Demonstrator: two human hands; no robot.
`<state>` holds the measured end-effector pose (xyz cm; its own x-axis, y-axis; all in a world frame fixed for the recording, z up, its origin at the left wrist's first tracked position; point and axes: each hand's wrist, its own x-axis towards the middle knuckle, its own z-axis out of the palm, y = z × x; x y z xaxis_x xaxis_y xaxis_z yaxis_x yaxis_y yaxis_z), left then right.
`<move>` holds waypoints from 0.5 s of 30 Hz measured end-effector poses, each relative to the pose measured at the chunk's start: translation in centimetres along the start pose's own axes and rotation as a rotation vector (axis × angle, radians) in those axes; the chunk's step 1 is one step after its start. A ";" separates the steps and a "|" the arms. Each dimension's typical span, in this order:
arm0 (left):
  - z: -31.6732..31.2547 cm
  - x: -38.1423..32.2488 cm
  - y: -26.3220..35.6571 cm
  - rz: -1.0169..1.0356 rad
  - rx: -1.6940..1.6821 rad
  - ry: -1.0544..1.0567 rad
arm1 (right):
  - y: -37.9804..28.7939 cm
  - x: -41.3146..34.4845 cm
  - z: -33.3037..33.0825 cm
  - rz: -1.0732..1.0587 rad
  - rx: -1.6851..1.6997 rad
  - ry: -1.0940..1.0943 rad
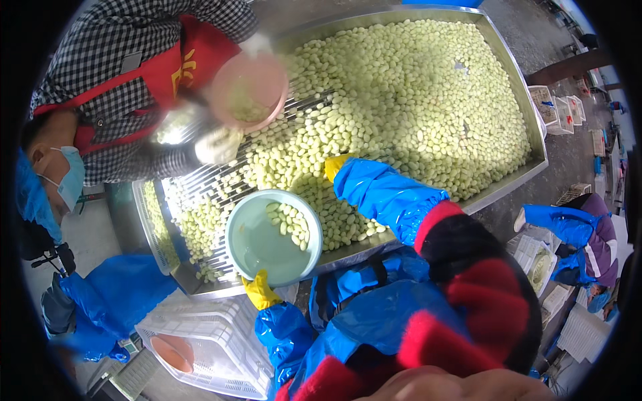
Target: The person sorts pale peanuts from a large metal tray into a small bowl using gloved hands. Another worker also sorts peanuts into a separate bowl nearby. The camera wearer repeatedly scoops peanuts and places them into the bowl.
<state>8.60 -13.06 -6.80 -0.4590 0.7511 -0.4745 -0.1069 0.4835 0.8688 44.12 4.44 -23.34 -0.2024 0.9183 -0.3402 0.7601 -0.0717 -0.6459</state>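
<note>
Pale green grapes or similar small oval fruit (416,100) fill a large metal sorting tray (521,185) with a slatted part at its left. My left hand (261,290), in a yellow glove and blue sleeve, grips the near rim of a light green plastic bowl (261,245). Some of the fruit lies at the bowl's right side. My right hand (337,166), also yellow-gloved, reaches into the fruit beyond the bowl; its fingers are mostly hidden, and whether they hold any fruit does not show.
Across the tray, a masked co-worker (150,90) in a red apron has gloved hands by a pink bowl (251,90) of fruit. White plastic crates (215,341) stand below left, one holding an orange bowl (173,353). Another worker (592,240) and more crates are at the right.
</note>
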 end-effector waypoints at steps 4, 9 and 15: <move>0.0 0.3 -0.2 -0.014 0.028 0.033 | -0.3 0.2 -0.3 0.058 -0.155 -0.066; 1.6 -0.5 0.8 0.006 0.000 0.012 | -0.7 0.0 -1.1 0.112 -0.109 -0.048; 2.1 0.4 0.3 -0.020 -0.022 -0.023 | 0.2 0.8 -1.1 0.196 -0.105 -0.090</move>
<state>10.25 -11.66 -7.05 -0.4362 0.7514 -0.4951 -0.1351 0.4893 0.8616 44.80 5.64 -22.95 -0.0957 0.8521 -0.5145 0.8496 -0.1995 -0.4883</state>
